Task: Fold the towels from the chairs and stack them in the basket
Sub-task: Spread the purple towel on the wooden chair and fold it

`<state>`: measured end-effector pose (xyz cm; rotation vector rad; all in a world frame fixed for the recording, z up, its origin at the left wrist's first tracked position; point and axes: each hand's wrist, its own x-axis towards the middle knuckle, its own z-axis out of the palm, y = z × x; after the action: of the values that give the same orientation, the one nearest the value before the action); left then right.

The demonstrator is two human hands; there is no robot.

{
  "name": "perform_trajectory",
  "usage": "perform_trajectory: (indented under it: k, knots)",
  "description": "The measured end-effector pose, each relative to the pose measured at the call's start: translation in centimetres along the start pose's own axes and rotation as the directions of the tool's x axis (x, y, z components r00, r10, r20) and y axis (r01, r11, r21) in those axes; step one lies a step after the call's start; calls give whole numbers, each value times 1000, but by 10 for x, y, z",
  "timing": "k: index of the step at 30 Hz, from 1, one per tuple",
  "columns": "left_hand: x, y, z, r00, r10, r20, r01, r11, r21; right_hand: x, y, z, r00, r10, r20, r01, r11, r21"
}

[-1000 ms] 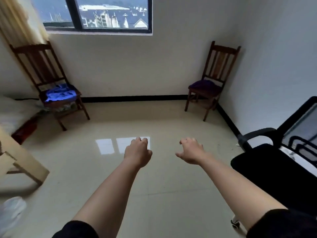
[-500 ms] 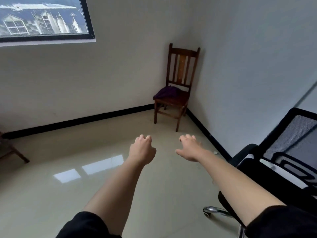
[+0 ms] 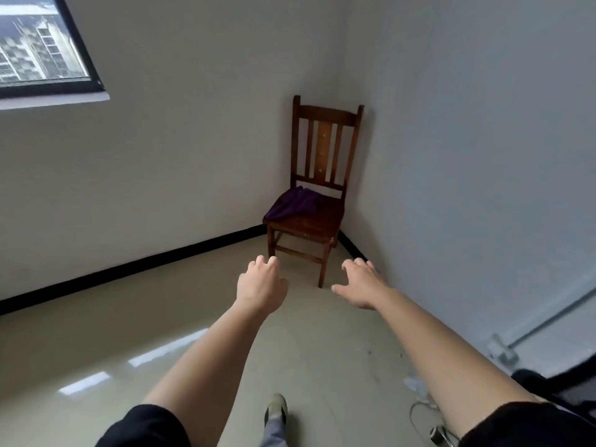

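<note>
A crumpled purple towel [image 3: 295, 204] lies on the seat of a brown wooden chair [image 3: 324, 137] that stands in the room's corner. Both my arms reach forward over the tiled floor, short of the chair. My left hand [image 3: 260, 285] hangs in the air with loosely curled fingers and holds nothing. My right hand [image 3: 360, 283] is spread with relaxed fingers, also holding nothing. No basket is in view.
White walls meet behind the chair, with a black skirting board [image 3: 129, 269] along the floor. A window [image 3: 42, 50] is at the upper left. The edge of a black office chair [image 3: 548, 391] and a cable [image 3: 419, 411] lie at the lower right. My foot [image 3: 275, 412] is on the floor.
The view has swung right and moved closer to the corner chair. The other chair with the blue towel and most of the office chair have left the frame. Both hands stay empty.
</note>
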<state>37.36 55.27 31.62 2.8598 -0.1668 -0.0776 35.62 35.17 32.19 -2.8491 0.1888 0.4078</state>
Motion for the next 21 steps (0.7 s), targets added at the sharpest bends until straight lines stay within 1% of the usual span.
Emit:
perform_trajectory:
  k: [3, 6, 13, 18, 21]
  knots:
    - [93, -7, 5, 1000, -11, 15, 11, 1000, -11, 89, -5, -19, 1000, 26, 6, -26, 999, 32]
    - [165, -11, 6, 999, -25, 39, 26, 999, -25, 155, -9, -37, 999, 32, 15, -33, 998, 44]
    - [307, 3, 12, 996, -59, 73, 66, 994, -90, 297, 4, -77, 999, 34, 22, -36, 996, 77]
    - [403, 15, 36, 982, -142, 126, 159, 978, -134, 399, 21, -93, 997, 15, 69, -19, 998, 68]
    - [464, 26, 53, 968, -205, 145, 231, 953, -196, 465, 36, -103, 995, -12, 97, 7, 999, 44]
